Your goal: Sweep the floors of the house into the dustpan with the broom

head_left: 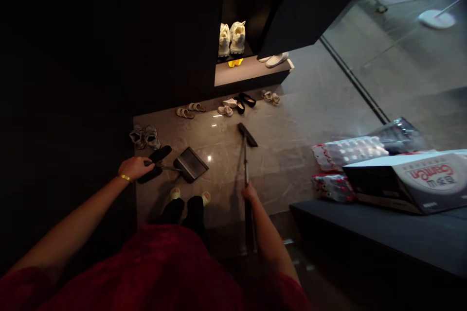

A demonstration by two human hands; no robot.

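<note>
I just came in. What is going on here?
A person stands on a stone floor. Their left hand holds a dustpan by its handle, low near the floor, and their right hand grips a long-handled broom, its head on the floor. Sandals and other shoes lie ahead, near a shoe cabinet.

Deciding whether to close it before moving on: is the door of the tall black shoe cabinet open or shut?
Open: the black door stands swung out from the cabinet, leaving white sneakers visible on a shelf inside.
</note>
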